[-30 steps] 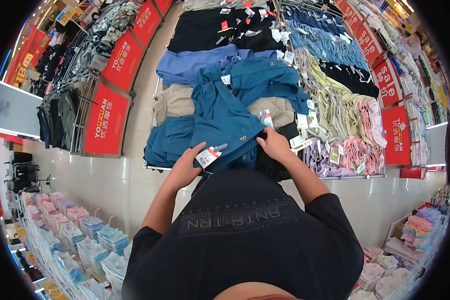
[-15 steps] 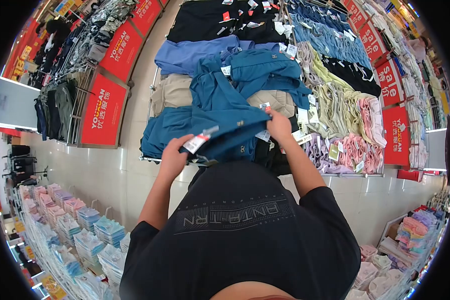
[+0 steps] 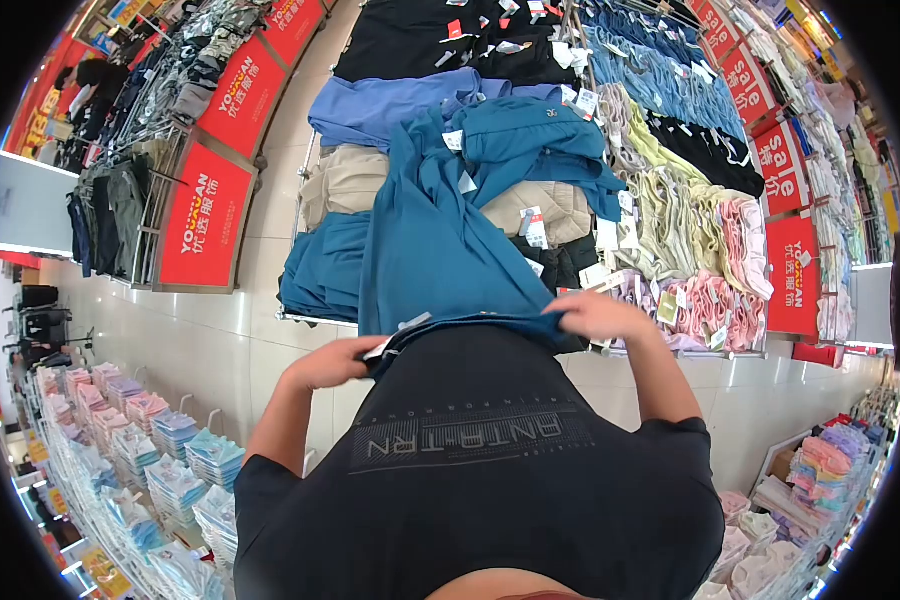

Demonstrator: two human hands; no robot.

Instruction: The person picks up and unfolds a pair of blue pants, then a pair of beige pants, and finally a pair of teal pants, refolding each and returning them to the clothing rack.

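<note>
A pair of teal trousers (image 3: pixel 450 260) stretches from the rack toward my body, its waistband against the front of my black shirt. My left hand (image 3: pixel 332 363) grips the left end of the waistband, beside a white tag. At the other end, my right hand (image 3: pixel 602 316) has its fingers closed on the waistband's edge. The trouser legs lie over the stacked clothes. More teal garments (image 3: pixel 322 268) lie folded to the left, and another teal piece (image 3: pixel 520 128) rests behind. Beige folded trousers (image 3: pixel 344 190) show on both sides of the held pair.
Blue-violet garments (image 3: pixel 390 108) and black ones (image 3: pixel 400 40) lie farther back on the metal rack. Rows of pastel clothes (image 3: pixel 660 215) fill its right side. Red sign boards (image 3: pixel 206 218) line a rack to the left. Stacked folded clothes (image 3: pixel 175 490) stand at lower left.
Both hands have drawn the waistband toward my body and spread wider apart. The trousers now hang straight over the stack, uncovering the beige trousers and a tag on the right.
</note>
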